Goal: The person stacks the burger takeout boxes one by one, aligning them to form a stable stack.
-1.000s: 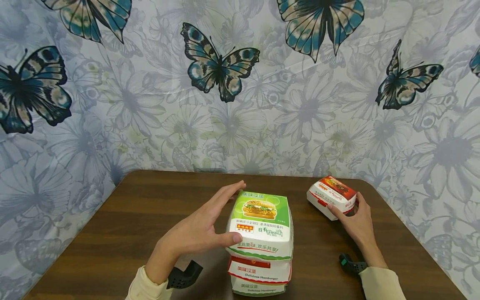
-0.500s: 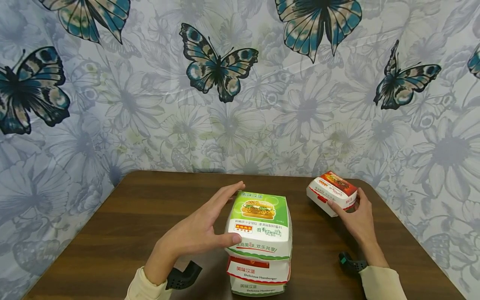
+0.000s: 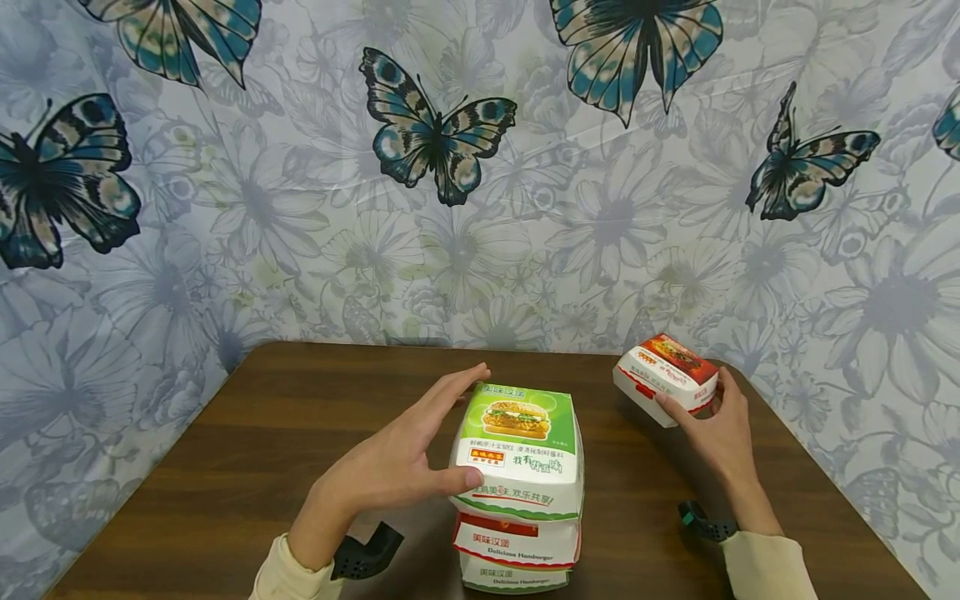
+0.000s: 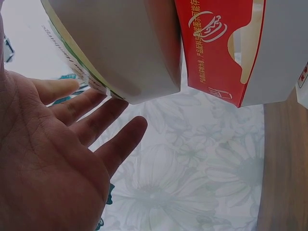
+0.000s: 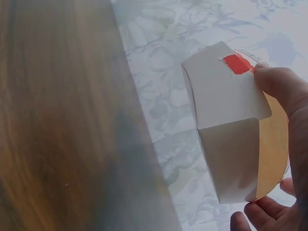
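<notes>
Three hamburger boxes are stacked near the table's front. The top green-and-white box (image 3: 517,450) has a burger picture on its lid. Beneath it come a red-and-white box (image 3: 517,540) and a white box with green trim (image 3: 516,575). My left hand (image 3: 390,467) is spread at the stack's left side, thumb at the top box's front left and straight fingers along its far left edge; in the left wrist view the fingertips reach its side. At the right, my right hand (image 3: 716,429) grips a smaller red-and-white hamburger box (image 3: 663,379) between thumb and fingers, tilted over the table.
The brown wooden table (image 3: 300,433) extends around the stack, its far edge close to a butterfly-and-flower patterned cloth (image 3: 450,267). A dark wrist strap (image 3: 367,554) sits on the left wrist, another strap (image 3: 705,523) on the right.
The right hand and its small hamburger box have shifted slightly upward in the head view. The left hand and the stack have stayed where they were.
</notes>
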{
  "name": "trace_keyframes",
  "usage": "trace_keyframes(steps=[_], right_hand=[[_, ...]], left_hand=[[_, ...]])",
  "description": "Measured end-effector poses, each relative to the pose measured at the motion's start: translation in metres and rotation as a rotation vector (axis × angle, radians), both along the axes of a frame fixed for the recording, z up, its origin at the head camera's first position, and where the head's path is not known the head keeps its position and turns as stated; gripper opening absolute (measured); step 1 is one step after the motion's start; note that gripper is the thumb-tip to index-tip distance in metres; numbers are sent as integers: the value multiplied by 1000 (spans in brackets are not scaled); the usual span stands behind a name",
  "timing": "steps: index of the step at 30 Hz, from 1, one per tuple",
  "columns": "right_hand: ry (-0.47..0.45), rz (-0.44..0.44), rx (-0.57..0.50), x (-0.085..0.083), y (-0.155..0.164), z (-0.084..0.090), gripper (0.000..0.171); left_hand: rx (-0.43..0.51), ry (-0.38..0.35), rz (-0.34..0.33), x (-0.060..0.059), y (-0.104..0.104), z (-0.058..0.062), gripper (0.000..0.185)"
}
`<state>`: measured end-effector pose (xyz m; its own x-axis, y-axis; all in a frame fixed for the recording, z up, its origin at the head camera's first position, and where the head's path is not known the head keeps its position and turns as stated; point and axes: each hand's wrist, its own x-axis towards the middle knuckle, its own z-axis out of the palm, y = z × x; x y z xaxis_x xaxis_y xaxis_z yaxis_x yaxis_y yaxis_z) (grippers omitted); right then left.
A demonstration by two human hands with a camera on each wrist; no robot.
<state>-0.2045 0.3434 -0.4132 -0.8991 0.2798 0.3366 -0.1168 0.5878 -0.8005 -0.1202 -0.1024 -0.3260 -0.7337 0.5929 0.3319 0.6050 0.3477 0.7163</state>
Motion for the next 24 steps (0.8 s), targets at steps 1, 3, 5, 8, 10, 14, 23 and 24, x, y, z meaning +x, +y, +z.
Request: trace_keyframes(steps=[1,3,5,8,10,14,23,24], right_hand=[[8,3,2,0,0,2,108],[23,6,7,0,-1,4,107],[28,10,6,1,-2,7,108],[30,13,2,3,-4,12,109],[38,19,-1,5,-5,15,108],[53,16,13,8,-8,21,107],[85,29,54,14,-13,36,105],[100,35,52,15,-14,38,104]], left_hand=[[0,-1,0,0,0,0,96],[0,-2,1,0,0,0,96],[0,-3,0,0,0,0,96],[-1,-4,1,0,0,1,96],[-3,-5,1,0,0,1,96],[-7,-5,2,0,0,1,96],[-5,-5,0,0,0,1,96],[-6,-5,1,0,0,1,96]])
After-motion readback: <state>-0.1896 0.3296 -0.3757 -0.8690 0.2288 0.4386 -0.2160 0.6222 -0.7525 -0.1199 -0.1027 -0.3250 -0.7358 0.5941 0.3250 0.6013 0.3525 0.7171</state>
